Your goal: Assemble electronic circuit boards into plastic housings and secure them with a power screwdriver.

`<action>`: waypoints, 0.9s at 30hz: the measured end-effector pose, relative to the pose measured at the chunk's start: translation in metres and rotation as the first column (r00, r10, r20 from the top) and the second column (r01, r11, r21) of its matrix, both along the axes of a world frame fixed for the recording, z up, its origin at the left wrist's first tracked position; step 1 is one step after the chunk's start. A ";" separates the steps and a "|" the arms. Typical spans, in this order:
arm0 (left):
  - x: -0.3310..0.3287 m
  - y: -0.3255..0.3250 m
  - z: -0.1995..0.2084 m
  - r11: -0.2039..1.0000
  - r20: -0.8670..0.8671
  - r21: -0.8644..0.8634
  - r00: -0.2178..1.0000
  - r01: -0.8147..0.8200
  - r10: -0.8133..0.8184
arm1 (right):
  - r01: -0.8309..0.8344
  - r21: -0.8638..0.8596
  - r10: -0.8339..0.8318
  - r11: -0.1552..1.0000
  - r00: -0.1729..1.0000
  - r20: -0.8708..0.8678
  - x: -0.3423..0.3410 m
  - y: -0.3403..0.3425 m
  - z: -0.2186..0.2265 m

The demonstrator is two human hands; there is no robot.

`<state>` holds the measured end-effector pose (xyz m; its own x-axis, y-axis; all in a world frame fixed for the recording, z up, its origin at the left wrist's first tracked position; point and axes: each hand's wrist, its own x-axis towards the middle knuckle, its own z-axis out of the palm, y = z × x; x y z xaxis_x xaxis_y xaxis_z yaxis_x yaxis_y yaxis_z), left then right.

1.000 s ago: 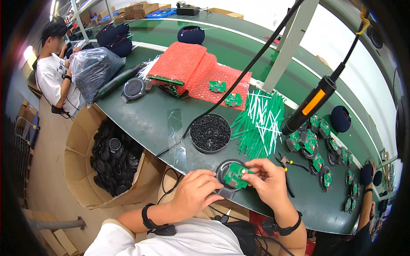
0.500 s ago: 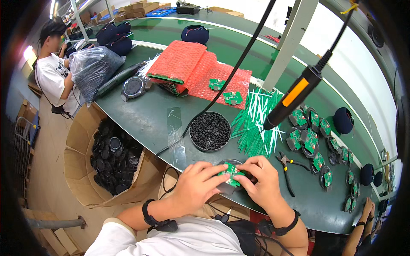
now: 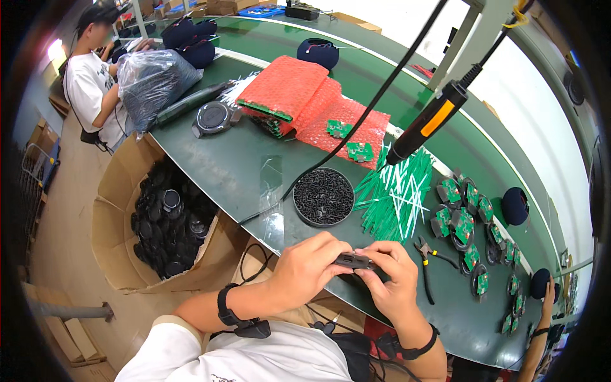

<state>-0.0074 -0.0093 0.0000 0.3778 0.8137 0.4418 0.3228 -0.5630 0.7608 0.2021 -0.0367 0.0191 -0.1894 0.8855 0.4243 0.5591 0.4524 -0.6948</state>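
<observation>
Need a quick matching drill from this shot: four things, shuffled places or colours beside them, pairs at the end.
Things:
1. dark part
2. hanging tool
3. round dish
4. cardboard box

Places or colours:
A. left of the green and white strips
B. brown, with dark round pieces inside
C. between the left hand and right hand
D. black and orange

Pairs: 1-C, 2-D, 3-A, 4-B
</observation>
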 end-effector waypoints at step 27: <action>-0.002 -0.003 0.001 0.997 0.015 0.076 1.000 0.016 -0.017 | -0.022 -0.057 0.021 0.998 0.999 -0.028 0.000 -0.002 -0.001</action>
